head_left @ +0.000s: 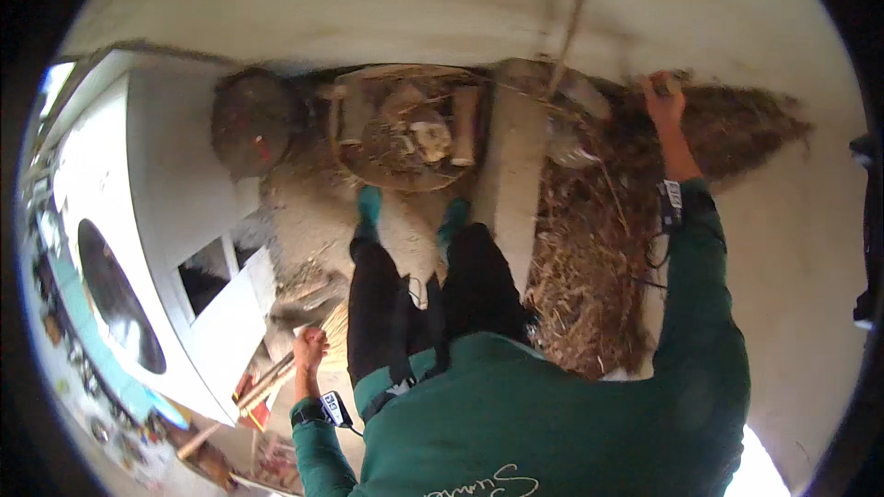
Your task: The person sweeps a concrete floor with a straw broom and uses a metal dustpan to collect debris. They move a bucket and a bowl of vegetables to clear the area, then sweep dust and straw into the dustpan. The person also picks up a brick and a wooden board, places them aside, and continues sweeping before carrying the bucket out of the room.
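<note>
My right hand (665, 99) reaches out to the far right. Its fingers curl at the edge of a heap of dry brown twigs and straw (589, 285) lying along the wall. A small dark thing shows at its fingertips, too blurred to name. My left hand (311, 348) hangs low at the left with its fingers curled in. Beside it are pale yellow straw stalks (337, 336) and some sticks (265, 385); whatever is in that hand, if anything, is hidden. A clear plastic bag or bottle (573, 155) lies at the heap's far end.
Ahead of my feet sits a round basin (364, 170) with wood pieces and scraps. A dark round lid or pot (253, 124) stands left of it. A white cabinet (175, 166) is at the left. A long stick (575, 18) leans on the wall (414, 0).
</note>
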Action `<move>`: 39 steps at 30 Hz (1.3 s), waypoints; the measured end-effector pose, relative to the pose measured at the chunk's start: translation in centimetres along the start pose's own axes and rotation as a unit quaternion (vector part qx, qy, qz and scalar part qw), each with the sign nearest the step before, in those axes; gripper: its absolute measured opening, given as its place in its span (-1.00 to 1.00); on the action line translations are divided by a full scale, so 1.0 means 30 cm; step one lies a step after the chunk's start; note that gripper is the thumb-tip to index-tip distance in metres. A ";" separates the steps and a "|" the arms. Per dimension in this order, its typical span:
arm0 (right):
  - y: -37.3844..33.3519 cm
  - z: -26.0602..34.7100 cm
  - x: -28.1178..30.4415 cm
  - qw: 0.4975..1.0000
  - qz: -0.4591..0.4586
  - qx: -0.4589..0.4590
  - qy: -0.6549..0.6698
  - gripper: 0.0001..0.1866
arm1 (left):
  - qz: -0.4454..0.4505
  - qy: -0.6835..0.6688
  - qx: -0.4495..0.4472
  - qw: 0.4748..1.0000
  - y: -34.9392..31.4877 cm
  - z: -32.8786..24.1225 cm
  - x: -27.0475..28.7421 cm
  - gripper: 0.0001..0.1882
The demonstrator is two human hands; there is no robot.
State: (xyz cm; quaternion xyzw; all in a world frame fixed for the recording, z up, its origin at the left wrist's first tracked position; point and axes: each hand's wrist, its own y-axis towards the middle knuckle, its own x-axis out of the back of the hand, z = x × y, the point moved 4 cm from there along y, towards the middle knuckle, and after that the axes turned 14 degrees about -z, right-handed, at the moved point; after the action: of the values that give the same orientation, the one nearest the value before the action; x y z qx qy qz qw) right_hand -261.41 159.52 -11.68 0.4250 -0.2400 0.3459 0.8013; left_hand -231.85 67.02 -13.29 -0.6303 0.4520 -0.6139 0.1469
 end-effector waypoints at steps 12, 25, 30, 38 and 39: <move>-0.306 -0.043 -0.547 0.940 0.190 -0.188 -0.213 -0.28 | 0.066 0.029 -0.073 0.995 0.096 -0.086 -0.090 -0.71; -0.986 1.011 -1.728 0.849 0.519 -0.098 0.015 -0.11 | 0.152 -0.075 -0.121 0.978 0.662 -0.324 -0.324 -0.70; -0.973 1.214 -2.284 0.912 0.407 0.029 -0.032 -0.17 | 0.149 -0.086 0.011 0.985 0.738 -0.073 -0.323 -0.79; -1.266 1.070 -2.005 0.897 0.254 -0.313 0.180 -0.41 | 0.157 0.025 -0.075 0.984 0.932 0.050 -0.427 -0.79; -1.337 1.046 -1.904 0.865 0.262 -0.368 0.217 -0.43 | 0.173 0.027 -0.088 0.981 0.961 0.024 -0.439 -0.80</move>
State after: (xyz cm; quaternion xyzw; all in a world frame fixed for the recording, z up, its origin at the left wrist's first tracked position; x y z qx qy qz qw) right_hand -270.71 96.89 -54.68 -0.0653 -0.2722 0.5130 0.8115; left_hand -240.28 60.83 -43.23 -0.5362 0.6103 -0.5539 0.1821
